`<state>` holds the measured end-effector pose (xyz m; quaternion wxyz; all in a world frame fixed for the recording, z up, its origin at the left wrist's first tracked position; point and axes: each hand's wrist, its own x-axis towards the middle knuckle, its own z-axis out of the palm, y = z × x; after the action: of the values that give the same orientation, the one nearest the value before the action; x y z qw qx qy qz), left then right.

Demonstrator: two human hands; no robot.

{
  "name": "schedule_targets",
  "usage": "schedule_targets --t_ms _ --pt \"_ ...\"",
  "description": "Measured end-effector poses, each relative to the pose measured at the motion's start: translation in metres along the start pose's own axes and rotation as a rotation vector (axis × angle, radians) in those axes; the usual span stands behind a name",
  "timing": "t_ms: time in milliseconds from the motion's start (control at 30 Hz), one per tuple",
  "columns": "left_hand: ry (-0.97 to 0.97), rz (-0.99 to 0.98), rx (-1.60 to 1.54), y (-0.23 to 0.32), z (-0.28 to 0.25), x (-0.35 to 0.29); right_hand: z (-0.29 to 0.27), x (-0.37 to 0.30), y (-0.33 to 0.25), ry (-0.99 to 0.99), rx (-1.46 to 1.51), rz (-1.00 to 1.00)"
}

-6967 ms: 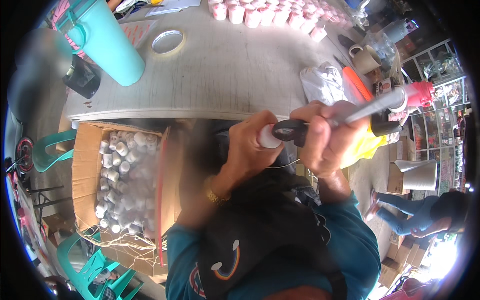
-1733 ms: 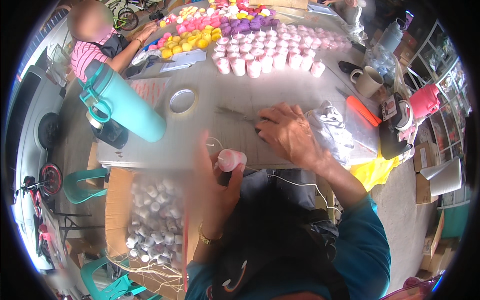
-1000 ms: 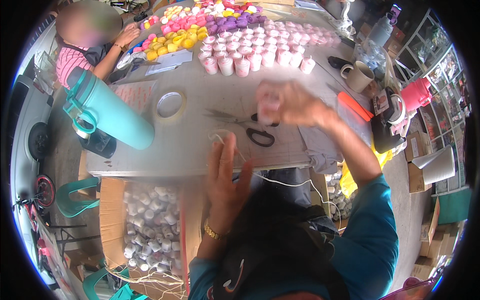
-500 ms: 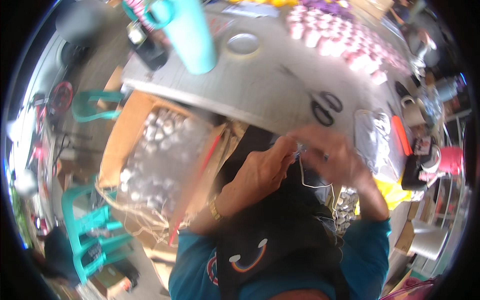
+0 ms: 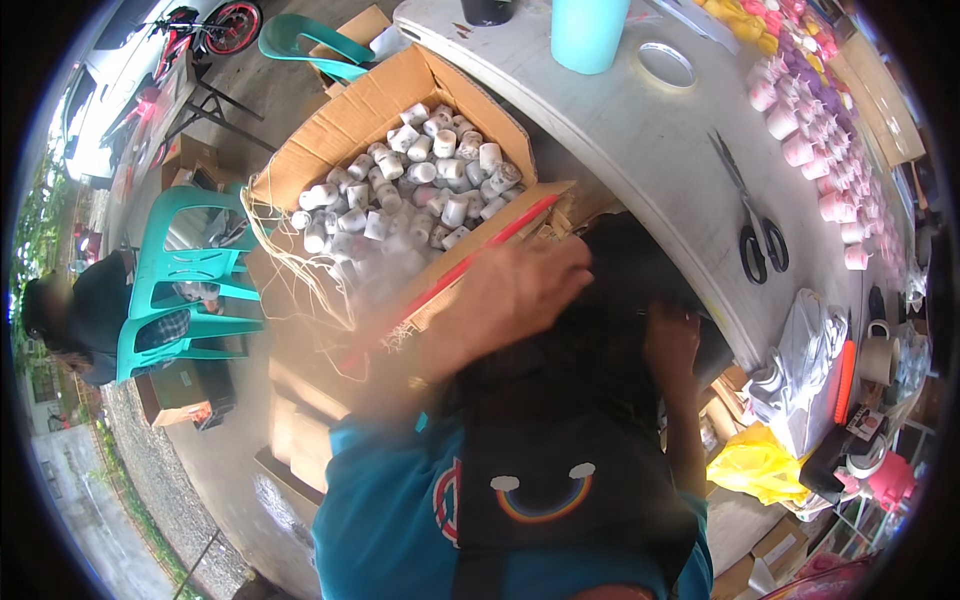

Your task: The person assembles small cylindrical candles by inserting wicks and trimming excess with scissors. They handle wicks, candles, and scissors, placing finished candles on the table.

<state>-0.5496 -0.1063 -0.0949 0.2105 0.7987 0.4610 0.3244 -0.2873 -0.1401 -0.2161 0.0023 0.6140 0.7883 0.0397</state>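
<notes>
My left hand [image 5: 525,290] is in front of the open cardboard box [image 5: 345,120], beside its red-edged flap [image 5: 520,222]. Its fingers curl inward, and whatever they pinch is hidden. Over the dark apron [image 5: 560,400] on my lap is my right hand [image 5: 672,350], lower and to the right. Its fingers look drawn together near a tiny pale glint; what they grip is too dark to make out. Many small whitish cylinders [image 5: 445,143] fill the box, partly under cloudy plastic. Pale strings [image 5: 285,235] trail over the box's left side.
On the grey table [image 5: 620,130] lie black scissors [image 5: 755,235], a tape roll [image 5: 667,66] and a turquoise tumbler [image 5: 588,35]. Pink cup-shaped pieces [image 5: 800,150] line its far right. Plastic bags [image 5: 800,370] are at right. Turquoise chairs [image 5: 185,265] and a seated person [image 5: 90,310] are left.
My hands were together with a white string hanging by them; now they are apart, the left nearer the box and the right lower on my lap. The view has swung left.
</notes>
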Motion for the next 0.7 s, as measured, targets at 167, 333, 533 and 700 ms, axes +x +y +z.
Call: schedule_targets --t_ms 167,333,533,700 --pt "0.177 -0.199 0.421 -0.047 -0.054 -0.005 -0.01 -0.015 0.006 -0.11 0.172 0.018" --pt "-0.281 -0.392 0.794 -0.149 -0.069 0.016 -0.042 -0.016 0.001 0.217 0.53 0.012" --pt "-0.646 -0.07 1.242 -0.248 -0.025 -0.018 -0.063 -0.023 -0.009 0.257 0.606 0.088" --pt "-0.49 0.01 1.198 -0.276 -0.008 -0.007 -0.058 -0.024 -0.011 0.228 0.602 0.139"
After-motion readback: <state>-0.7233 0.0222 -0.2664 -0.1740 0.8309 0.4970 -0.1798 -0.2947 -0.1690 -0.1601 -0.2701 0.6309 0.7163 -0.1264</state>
